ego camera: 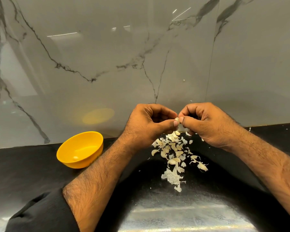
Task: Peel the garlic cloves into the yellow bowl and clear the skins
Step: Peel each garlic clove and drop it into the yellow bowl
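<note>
Both hands meet at twelve o'clock above the pile of skins (pixel 173 154), the left hand (pixel 147 124) and right hand (pixel 206 123) pinching one garlic clove (pixel 177 119) between curled thumbs and fingertips so the peelings seem meant to drop onto that pile. The yellow bowl (pixel 79 149) sits at nine o'clock on the black counter (pixel 23 164), within easy reach, holding what looks like one peeled clove (pixel 75 158). No writing or labels show.

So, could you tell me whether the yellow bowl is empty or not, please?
Not empty, but nearly: the bowl stands upright with one pale clove at its bottom.
</note>
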`<state>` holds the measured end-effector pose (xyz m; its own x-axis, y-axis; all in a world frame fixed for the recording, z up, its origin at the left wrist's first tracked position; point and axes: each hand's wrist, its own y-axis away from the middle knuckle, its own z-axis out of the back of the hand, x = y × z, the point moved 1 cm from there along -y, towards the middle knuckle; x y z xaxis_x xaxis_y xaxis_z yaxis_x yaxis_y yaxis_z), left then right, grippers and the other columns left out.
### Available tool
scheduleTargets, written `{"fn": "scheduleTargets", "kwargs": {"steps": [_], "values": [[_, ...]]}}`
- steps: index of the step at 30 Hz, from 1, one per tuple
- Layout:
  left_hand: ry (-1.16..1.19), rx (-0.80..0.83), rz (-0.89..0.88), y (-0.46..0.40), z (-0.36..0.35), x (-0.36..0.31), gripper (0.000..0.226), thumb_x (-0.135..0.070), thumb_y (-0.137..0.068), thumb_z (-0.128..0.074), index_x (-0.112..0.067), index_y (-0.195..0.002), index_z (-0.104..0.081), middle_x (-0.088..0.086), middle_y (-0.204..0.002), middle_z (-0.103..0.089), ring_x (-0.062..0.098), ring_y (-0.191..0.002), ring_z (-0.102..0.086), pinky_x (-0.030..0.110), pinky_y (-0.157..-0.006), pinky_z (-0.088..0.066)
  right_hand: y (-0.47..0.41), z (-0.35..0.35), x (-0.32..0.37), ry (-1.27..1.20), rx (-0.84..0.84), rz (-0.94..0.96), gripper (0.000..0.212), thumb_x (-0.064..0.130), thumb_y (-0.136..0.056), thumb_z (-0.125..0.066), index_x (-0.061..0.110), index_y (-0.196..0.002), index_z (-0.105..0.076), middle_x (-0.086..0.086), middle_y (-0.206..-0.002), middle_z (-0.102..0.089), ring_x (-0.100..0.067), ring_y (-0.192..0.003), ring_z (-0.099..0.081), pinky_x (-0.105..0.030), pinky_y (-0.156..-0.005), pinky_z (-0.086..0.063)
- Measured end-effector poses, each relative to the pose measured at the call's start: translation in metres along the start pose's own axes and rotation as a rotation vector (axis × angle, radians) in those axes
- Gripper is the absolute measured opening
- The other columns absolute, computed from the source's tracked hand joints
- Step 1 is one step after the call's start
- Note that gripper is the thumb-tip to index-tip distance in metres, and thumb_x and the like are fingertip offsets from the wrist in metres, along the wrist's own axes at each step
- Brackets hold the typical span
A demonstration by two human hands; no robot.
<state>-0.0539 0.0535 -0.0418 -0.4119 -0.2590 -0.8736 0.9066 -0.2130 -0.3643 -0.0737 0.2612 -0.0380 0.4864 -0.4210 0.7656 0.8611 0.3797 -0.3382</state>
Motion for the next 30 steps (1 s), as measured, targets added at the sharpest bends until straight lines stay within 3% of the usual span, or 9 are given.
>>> {"fn": "scheduleTargets", "kwargs": {"steps": [5,11,14,18,20,22,24,26,30], "values": [[0.089,0.018,0.032,0.0,0.0,0.002,0.018,0.005,-0.095,-0.073,0.001,-0.113,-0.073,0.018,-0.092,-0.079,0.032,-0.085,-0.08,0.039,-0.078,-0.067,0.0,0.0,0.002,-0.027,0.031,0.012,0.014,0.029,-0.097,-0.065,0.022,-0.089,-0.075,-0.01,-0.08,-0.069,-0.017,-0.07,-0.063,-0.05,-0.071,-0.061],[0.225,-0.034,0.082,0.0,0.001,0.001,0.017,0.01,-0.097,-0.064,0.007,-0.111,-0.073,0.024,-0.093,-0.077,0.029,-0.078,-0.075,0.034,-0.073,-0.066,-0.001,0.003,-0.001,-0.117,-0.027,-0.041,0.013,0.019,-0.099,-0.066,0.015,-0.088,-0.074,-0.003,-0.075,-0.068,-0.018,-0.067,-0.064,-0.044,-0.072,-0.061],[0.29,-0.055,0.106,-0.001,0.003,0.001,0.016,0.007,-0.099,-0.062,0.007,-0.112,-0.072,0.024,-0.095,-0.077,0.029,-0.08,-0.075,0.032,-0.072,-0.065,-0.003,0.007,-0.004,-0.017,-0.103,-0.125,0.01,0.019,-0.09,-0.078,0.013,-0.084,-0.073,-0.001,-0.076,-0.07,-0.018,-0.065,-0.067,-0.037,-0.065,-0.064],[0.325,-0.058,0.122,-0.001,0.004,-0.001,0.012,0.007,-0.099,-0.063,0.006,-0.111,-0.067,0.023,-0.094,-0.077,0.031,-0.079,-0.075,0.031,-0.068,-0.064,-0.003,0.014,-0.009,0.153,0.017,-0.241,0.018,0.01,-0.088,-0.082,0.023,-0.096,-0.073,0.002,-0.095,-0.073,-0.016,-0.088,-0.073,-0.037,-0.081,-0.063],[0.323,-0.055,0.125,-0.001,0.002,-0.002,0.011,0.007,-0.099,-0.063,0.007,-0.109,-0.066,0.023,-0.093,-0.077,0.032,-0.077,-0.075,0.032,-0.067,-0.064,-0.001,0.011,-0.006,0.272,0.103,-0.217,0.006,0.033,-0.096,-0.074,0.029,-0.1,-0.075,0.007,-0.093,-0.075,-0.015,-0.089,-0.072,-0.037,-0.086,-0.063],[0.309,-0.049,0.127,-0.001,0.002,-0.002,0.01,0.008,-0.099,-0.063,0.007,-0.108,-0.066,0.023,-0.091,-0.076,0.03,-0.075,-0.075,0.032,-0.067,-0.065,-0.002,0.009,-0.003,0.325,0.064,-0.203,0.022,0.046,-0.097,-0.069,0.027,-0.088,-0.076,0.005,-0.08,-0.076,-0.02,-0.079,-0.074,-0.04,-0.079,-0.065],[0.289,-0.045,0.127,-0.001,0.002,-0.001,0.01,0.008,-0.099,-0.064,0.009,-0.108,-0.066,0.024,-0.091,-0.076,0.03,-0.075,-0.075,0.033,-0.067,-0.065,-0.003,0.012,-0.003,0.301,-0.014,-0.189,0.011,0.033,-0.091,-0.081,0.027,-0.088,-0.072,0.005,-0.085,-0.074,-0.014,-0.079,-0.072,-0.034,-0.074,-0.062],[0.257,-0.038,0.123,-0.001,0.001,0.001,0.011,0.007,-0.098,-0.066,0.01,-0.109,-0.066,0.024,-0.091,-0.077,0.031,-0.075,-0.075,0.033,-0.067,-0.065,0.0,0.013,-0.002,0.283,-0.007,-0.147,0.027,0.019,-0.085,-0.087,0.031,-0.1,-0.068,0.009,-0.098,-0.07,-0.005,-0.088,-0.068,-0.025,-0.077,-0.057],[0.116,-0.035,0.092,0.0,-0.003,0.002,0.009,0.008,-0.095,-0.069,0.007,-0.104,-0.068,0.022,-0.086,-0.078,0.029,-0.072,-0.077,0.033,-0.066,-0.065,0.003,0.003,0.005,0.318,-0.002,0.064,0.016,0.036,-0.099,-0.07,0.035,-0.115,-0.071,0.017,-0.101,-0.069,0.004,-0.094,-0.064,-0.015,-0.076,-0.049]]}}
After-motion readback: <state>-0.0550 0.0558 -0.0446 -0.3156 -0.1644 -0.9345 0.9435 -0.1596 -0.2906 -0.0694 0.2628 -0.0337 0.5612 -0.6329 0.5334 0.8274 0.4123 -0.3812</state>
